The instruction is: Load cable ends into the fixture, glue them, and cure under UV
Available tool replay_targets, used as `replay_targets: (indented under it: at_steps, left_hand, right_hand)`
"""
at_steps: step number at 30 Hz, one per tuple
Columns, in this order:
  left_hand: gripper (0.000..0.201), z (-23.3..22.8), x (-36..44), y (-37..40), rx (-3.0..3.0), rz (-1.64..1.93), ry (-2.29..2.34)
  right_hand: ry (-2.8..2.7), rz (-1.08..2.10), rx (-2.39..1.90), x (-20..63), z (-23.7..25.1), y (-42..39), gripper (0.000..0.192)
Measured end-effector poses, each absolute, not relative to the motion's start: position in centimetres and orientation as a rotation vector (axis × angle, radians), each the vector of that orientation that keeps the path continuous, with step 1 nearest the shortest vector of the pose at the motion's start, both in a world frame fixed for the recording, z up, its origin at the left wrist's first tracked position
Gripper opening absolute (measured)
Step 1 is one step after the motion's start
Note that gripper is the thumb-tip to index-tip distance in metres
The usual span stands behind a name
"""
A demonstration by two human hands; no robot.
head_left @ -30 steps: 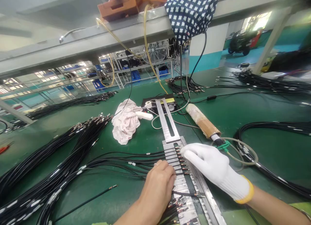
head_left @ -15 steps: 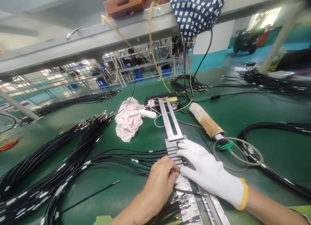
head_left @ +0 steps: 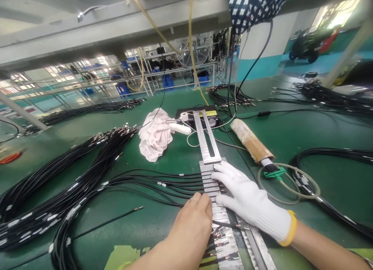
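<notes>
We are seating black cables (head_left: 163, 184) into the slotted metal jig (head_left: 217, 200) that runs from about six o'clock up toward twelve on the green counter (head_left: 305, 134). Our bare left hand (head_left: 192, 227) lies curled at the jig's left edge, fingertips pressing down on the cable ends; we cannot tell whether it pinches one. Our gloved right hand (head_left: 250, 202) lies flat and spread across the slots at about five o'clock, fingers reaching to the upper end of the comb, holding nothing. The cables fan out from the jig toward nine o'clock and join a big bundle (head_left: 58, 192); one loose cable (head_left: 110, 221) lies apart at seven o'clock. Copper-tipped ends (head_left: 218, 246) sit in the lower slots near six o'clock. We judge the step to be pressing the ends level in their grooves; the next move seems to call for a steady hold from the right hand while the left picks the next free slot. A rag (head_left: 154, 136), a taped tube (head_left: 250, 141) and a small black box (head_left: 201, 120) lie toward twelve.
</notes>
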State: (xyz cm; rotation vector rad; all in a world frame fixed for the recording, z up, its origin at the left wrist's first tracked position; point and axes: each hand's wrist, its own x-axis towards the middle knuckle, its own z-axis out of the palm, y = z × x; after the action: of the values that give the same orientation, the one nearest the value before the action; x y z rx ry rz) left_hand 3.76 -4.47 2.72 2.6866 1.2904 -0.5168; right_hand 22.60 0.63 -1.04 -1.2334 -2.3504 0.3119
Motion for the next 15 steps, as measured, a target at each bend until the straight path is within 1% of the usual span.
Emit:
replay_targets:
  at_steps: [1,2,3,5,7,9,11,13,15]
  left_hand:
    - [0.06,2.9,3.6,-4.5,2.681,-0.525,1.286]
    - [0.05,3.2,3.3,-4.5,2.644,-0.46,1.303]
    - [0.041,3.5,2.9,-4.5,2.594,-0.348,1.317]
    - [0.034,4.1,1.9,-4.5,2.47,-0.076,1.317]
    - [0.022,4.3,1.1,-4.7,2.405,0.07,1.304]
    - [0.016,4.5,0.8,-4.8,2.426,0.044,1.316]
    - [0.02,4.9,0.9,-5.0,2.394,-0.091,1.363]
    - [0.021,5.8,1.0,-5.1,2.228,-0.223,1.367]
    - [0.014,6.5,0.8,-5.0,2.093,-0.265,1.221]
  right_hand:
    - [-2.353,0.352,-1.252,22.5,-0.9,0.7,0.052]
    - [-2.351,0.394,-1.272,22.5,-0.9,0.7,0.054]
    - [-2.339,0.432,-1.292,22.4,-0.9,0.8,0.056]
    - [-2.304,0.49,-1.318,22.4,-0.9,0.9,0.056]
    - [-2.266,0.515,-1.314,22.4,-1.1,1.0,0.054]
    - [-2.232,0.51,-1.29,22.3,-1.3,1.1,0.051]
    - [-2.203,0.486,-1.25,22.3,-1.6,1.1,0.046]
    - [-2.183,0.446,-1.198,22.3,-1.7,1.1,0.042]
    - [-2.169,0.402,-1.15,22.2,-1.8,1.1,0.039]
